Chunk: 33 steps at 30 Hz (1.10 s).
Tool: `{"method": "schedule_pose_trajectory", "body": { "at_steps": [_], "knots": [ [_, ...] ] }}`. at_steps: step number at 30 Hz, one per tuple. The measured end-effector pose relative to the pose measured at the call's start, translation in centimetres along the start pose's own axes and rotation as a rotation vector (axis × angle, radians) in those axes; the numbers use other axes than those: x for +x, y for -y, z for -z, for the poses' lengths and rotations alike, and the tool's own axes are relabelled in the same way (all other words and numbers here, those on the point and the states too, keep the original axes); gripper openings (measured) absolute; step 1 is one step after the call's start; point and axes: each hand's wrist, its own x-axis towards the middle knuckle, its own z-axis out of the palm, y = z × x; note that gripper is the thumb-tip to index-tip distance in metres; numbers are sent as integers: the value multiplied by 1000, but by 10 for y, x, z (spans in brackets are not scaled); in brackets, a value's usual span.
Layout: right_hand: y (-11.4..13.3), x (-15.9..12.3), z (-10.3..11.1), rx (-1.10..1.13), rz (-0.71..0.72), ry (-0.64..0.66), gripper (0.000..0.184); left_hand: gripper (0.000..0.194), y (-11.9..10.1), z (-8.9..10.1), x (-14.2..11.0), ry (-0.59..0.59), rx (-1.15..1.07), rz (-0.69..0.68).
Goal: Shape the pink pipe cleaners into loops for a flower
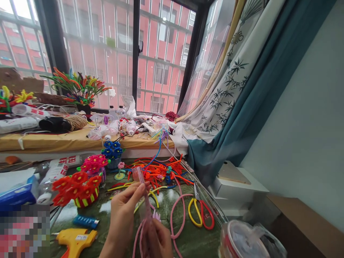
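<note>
My left hand [122, 211] pinches a clear ruler [138, 174] near its upper end, thumb and fingers closed. My right hand [158, 238] is closed lower down, around the ruler's lower part and a pink pipe cleaner [136, 239] lying along it; some of its fingers are hidden behind the ruler. A small lilac pipe-cleaner piece [156, 215] shows just above the right hand. Another long pink pipe cleaner [172, 218] loops across the table to the right. Beyond the hands lies a pile of red-orange pipe-cleaner pieces [153, 172].
Scissors [202, 213] with yellow and red handles lie at right. A yellow glue gun [75, 240] and a blue lighter [86, 221] lie at left. Pipe-cleaner flowers, red [76, 182], pink [94, 163] and blue [112, 150], stand behind. A clear round tub [244, 240] sits front right.
</note>
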Motion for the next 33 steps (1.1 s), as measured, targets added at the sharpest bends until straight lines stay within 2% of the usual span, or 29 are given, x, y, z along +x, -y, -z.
{"method": "schedule_pose_trajectory", "body": {
  "at_steps": [8, 14, 16, 22, 27, 33],
  "knots": [
    [14, 21, 8, -76, 19, 225, 52, 16, 2, -5, 23, 5, -90, -21],
    [4, 34, 17, -91, 26, 139, 51, 17, -1, 0, 34, 50, -56, -23],
    [0, 36, 22, -109, 17, 153, 52, 18, 0, -1, 38, 76, -29, -22],
    [5, 40, 35, -151, 64, 128, 52, 17, 4, -8, 48, 121, 6, -18],
    [6, 39, 38, -110, 42, 205, 45, 16, 7, -12, 50, 121, -29, 7],
    [8, 37, 39, -151, 57, 217, 44, 25, 9, -16, 51, 74, -77, 55]
  ]
}}
